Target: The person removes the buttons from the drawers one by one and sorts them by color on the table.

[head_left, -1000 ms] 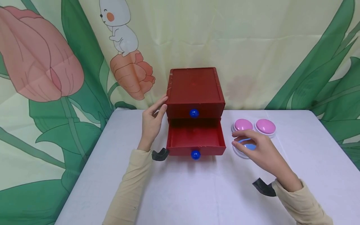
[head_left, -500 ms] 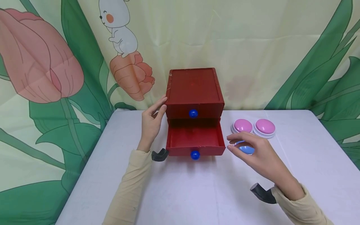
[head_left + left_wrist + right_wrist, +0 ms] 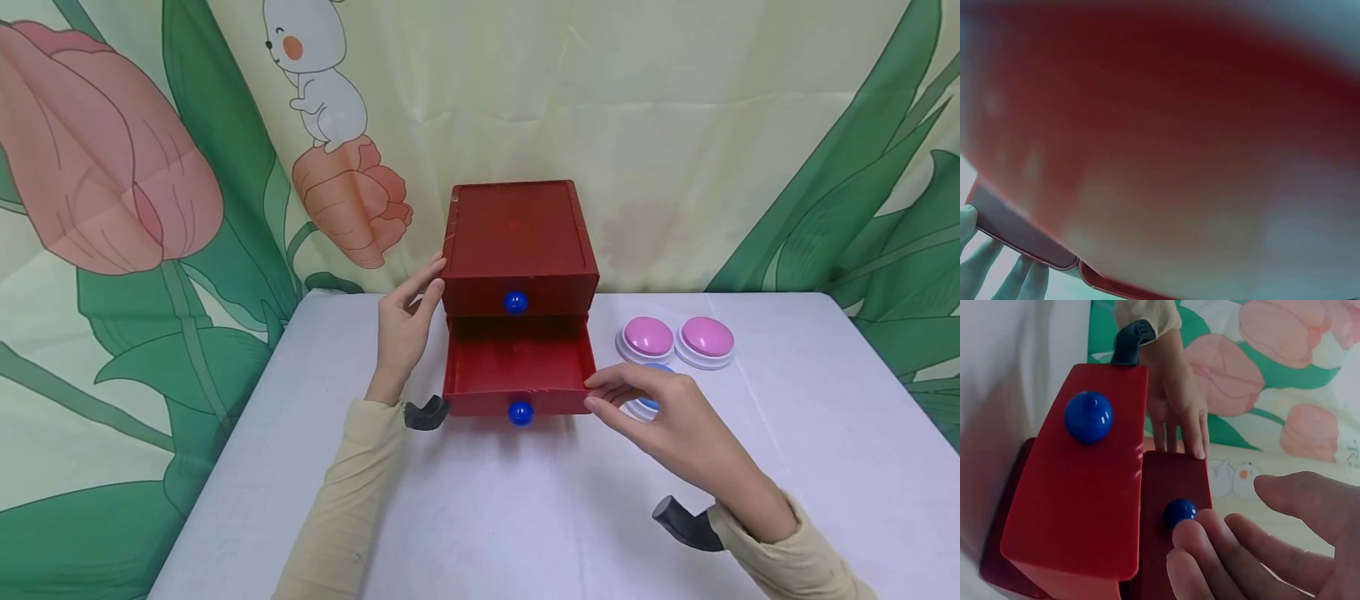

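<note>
A small red cabinet (image 3: 517, 229) has its lower drawer (image 3: 480, 403) pulled out and its upper drawer in; each has a blue knob (image 3: 521, 413). My left hand (image 3: 401, 329) rests its straight fingers against the cabinet's left side. My right hand (image 3: 667, 417) is at the lower drawer's front right corner, fingertips right by the edge in the head view. In the right wrist view the thumb and fingers of my right hand (image 3: 1254, 550) stand apart with nothing between them. The lower drawer front (image 3: 1085, 500) fills the left there. No objects show inside the drawer.
Two round pink-topped pieces with white bases, a left one (image 3: 648, 337) and a right one (image 3: 707, 340), lie right of the cabinet. A similar blue-topped piece (image 3: 649, 403) is partly hidden behind my right hand. A printed cloth (image 3: 645, 150) hangs behind the white table (image 3: 510, 517).
My right hand has moved left from over the blue-topped piece to the drawer's right corner. My left hand, the cabinet and the drawer have stayed put.
</note>
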The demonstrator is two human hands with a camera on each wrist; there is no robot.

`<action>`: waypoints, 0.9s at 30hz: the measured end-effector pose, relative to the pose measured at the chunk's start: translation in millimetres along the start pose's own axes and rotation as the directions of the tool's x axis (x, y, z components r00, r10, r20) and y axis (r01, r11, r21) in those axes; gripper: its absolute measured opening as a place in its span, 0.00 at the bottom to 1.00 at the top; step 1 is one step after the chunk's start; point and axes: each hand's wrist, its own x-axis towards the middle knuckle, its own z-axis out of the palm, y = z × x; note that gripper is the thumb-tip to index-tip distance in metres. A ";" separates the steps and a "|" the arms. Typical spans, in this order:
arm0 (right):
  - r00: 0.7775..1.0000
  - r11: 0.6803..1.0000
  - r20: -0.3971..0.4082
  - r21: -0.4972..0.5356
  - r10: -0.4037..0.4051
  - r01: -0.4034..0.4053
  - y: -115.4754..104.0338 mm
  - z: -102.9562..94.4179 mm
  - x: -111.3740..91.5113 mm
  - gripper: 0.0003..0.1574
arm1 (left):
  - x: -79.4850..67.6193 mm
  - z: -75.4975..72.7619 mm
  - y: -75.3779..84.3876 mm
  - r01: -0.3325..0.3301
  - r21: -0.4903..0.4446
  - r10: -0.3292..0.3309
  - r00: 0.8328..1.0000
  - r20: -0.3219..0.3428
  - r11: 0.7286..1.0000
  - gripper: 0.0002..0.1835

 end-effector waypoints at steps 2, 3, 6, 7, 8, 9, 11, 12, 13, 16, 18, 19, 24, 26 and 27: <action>1.000 1.000 0.023 -0.011 0.018 -0.018 -1.2 2.9 -0.1 0.12 | 0.3 0.1 -0.3 -0.002 -0.003 0.002 1.000 0.001 1.000 0.19; 0.999 1.000 0.037 -0.015 0.028 -0.027 -1.9 4.4 0.0 0.11 | 0.2 0.1 -0.4 -0.001 -0.005 0.001 1.000 0.001 1.000 0.19; 0.996 0.998 0.074 -0.023 0.059 -0.058 -3.6 8.8 0.0 0.12 | 0.2 -0.1 -0.3 0.000 -0.007 0.000 1.000 0.002 1.000 0.19; 0.994 0.998 0.084 -0.021 0.067 -0.065 -4.1 10.3 0.0 0.12 | 0.2 -0.2 -0.2 0.001 -0.007 -0.001 1.000 0.001 1.000 0.19; 0.993 0.997 0.094 -0.021 0.073 -0.071 -4.6 11.6 -0.1 0.13 | 0.2 -0.3 0.0 0.001 -0.006 -0.001 1.000 0.001 1.000 0.19; 0.992 0.997 0.101 -0.018 0.078 -0.076 -4.8 13.0 -0.1 0.13 | 0.1 -0.4 0.2 0.001 -0.007 -0.001 1.000 0.001 1.000 0.19; 0.991 0.997 0.112 -0.011 0.078 -0.077 -4.6 16.0 -0.1 0.14 | 0.2 -0.5 0.6 0.002 -0.006 -0.002 1.000 0.002 1.000 0.19; 0.990 0.997 0.117 -0.004 0.077 -0.077 -4.3 17.6 -0.1 0.14 | 0.1 -0.5 0.8 0.003 -0.005 -0.003 1.000 0.002 1.000 0.19; 0.990 0.997 0.119 0.002 0.076 -0.077 -3.6 19.1 -0.1 0.14 | 0.1 -0.4 1.1 0.005 -0.005 -0.005 1.000 0.002 1.000 0.19; 0.987 0.996 0.136 0.011 0.081 -0.083 -1.4 24.4 0.5 0.14 | 0.1 -0.1 1.5 0.008 -0.001 -0.008 1.000 0.001 1.000 0.19; 0.983 0.995 0.154 0.010 0.096 -0.099 0.1 27.8 0.9 0.15 | -0.1 0.0 1.4 0.011 0.003 -0.011 1.000 0.000 1.000 0.19; 0.980 0.994 0.166 0.007 0.107 -0.109 0.8 29.5 1.4 0.15 | -0.1 0.0 1.4 0.012 0.003 -0.012 1.000 -0.001 1.000 0.19; 0.964 0.987 0.219 0.007 0.154 -0.160 4.3 37.2 3.5 0.18 | -0.3 -0.2 0.3 0.011 0.000 -0.011 1.000 -0.002 1.000 0.19; 0.960 0.986 0.227 0.012 0.162 -0.169 5.6 40.7 4.4 0.18 | -0.2 -0.2 0.1 0.008 -0.003 -0.008 1.000 -0.002 1.000 0.19; 0.960 0.985 0.229 0.013 0.164 -0.172 6.3 42.5 4.6 0.17 | -0.1 -0.2 0.0 0.007 -0.004 -0.007 1.000 -0.001 1.000 0.19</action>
